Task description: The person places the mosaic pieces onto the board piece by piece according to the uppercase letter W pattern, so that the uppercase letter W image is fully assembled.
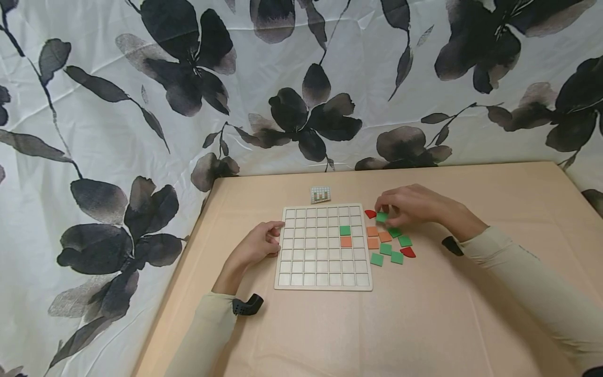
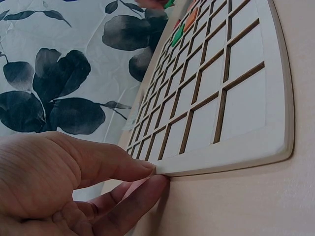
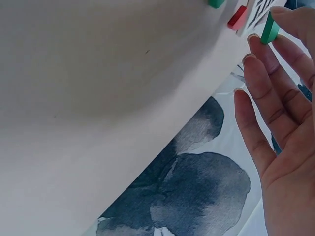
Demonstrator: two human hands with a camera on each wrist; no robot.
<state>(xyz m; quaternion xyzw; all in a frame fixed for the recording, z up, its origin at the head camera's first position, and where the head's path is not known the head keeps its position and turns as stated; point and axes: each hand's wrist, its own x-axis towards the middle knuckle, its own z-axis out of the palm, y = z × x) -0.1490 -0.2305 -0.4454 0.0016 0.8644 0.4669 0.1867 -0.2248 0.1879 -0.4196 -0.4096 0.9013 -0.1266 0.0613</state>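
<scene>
Closest in are the person's cream sleeves (image 1: 202,327), reaching forward over a pale, wood-coloured desk (image 1: 358,335). Its near part is smooth and plain, marked by a few faint creases and by the soft shadows of both arms. Black devices (image 1: 247,305) sit at the wrists.

Farther up the desk lies the board (image 1: 323,266), flat, off-white and gridded, with rounded corners and a pale, thick rim; in the left wrist view the lines between its square cells look brown. The left hand (image 1: 259,243) has its fingertips against the board's left edge, though whether it grips the rim or only touches it, I cannot tell. One orange tile (image 1: 346,242) fills a cell right of the board's middle, and a green tile (image 1: 345,230) fills the cell just beyond.

Just off the right edge lie loose pieces, spread near to far: green squares (image 1: 385,248), orange squares (image 1: 385,236) and two red pieces (image 1: 408,252) with a curved side. Over the far end of this group the right hand (image 1: 412,204) pinches a small tile (image 3: 269,30) between thumb and fingertips; it is bright green, flat and thin, seen nearly edge-on from the right wrist.

Beyond the board rests a small printed card (image 1: 320,195), near the desk's straight far edge. Past that edge, and along the left side, spreads a white cloth (image 1: 400,104), lightly wrinkled and printed with large black and grey flowers
</scene>
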